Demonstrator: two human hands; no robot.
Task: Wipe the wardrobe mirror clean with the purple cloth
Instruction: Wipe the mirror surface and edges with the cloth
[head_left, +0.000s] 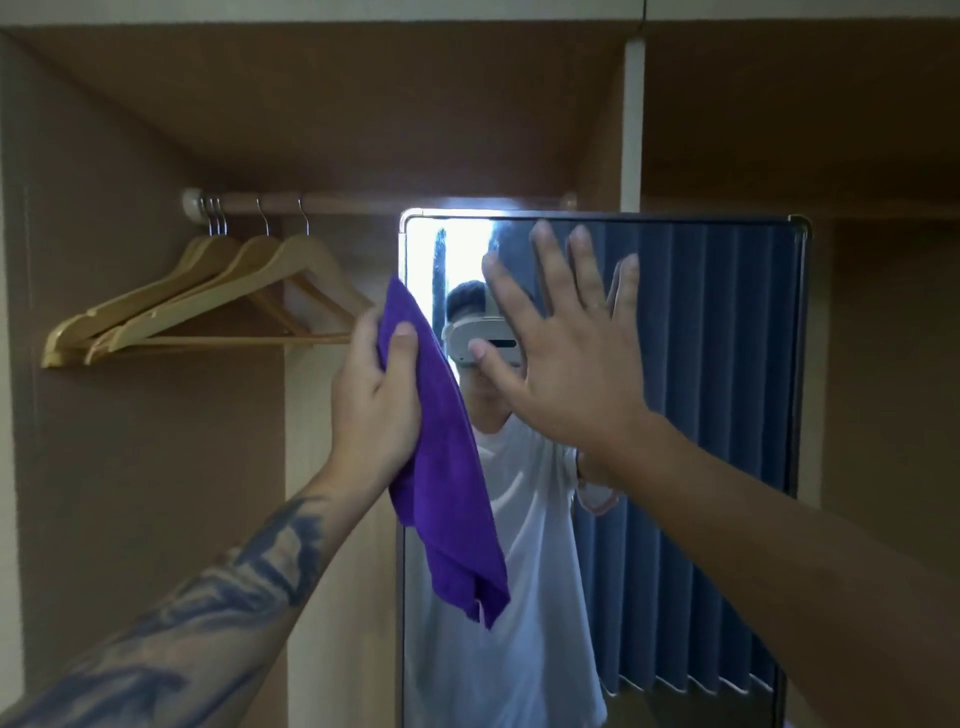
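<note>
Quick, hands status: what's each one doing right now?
Left hand: fingers curled round the purple cloth, holding it up at the mirror's left edge.
Right hand: open, fingers spread, holding nothing, raised flat toward the glass.

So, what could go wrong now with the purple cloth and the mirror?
The right hand is spread flat at the metal-framed wardrobe mirror; if the bare palm touches the glass, it may leave fresh prints. The left hand grips the purple microfibre cloth by one bunched part, so the hanging rest may wipe unevenly or slip.
</note>
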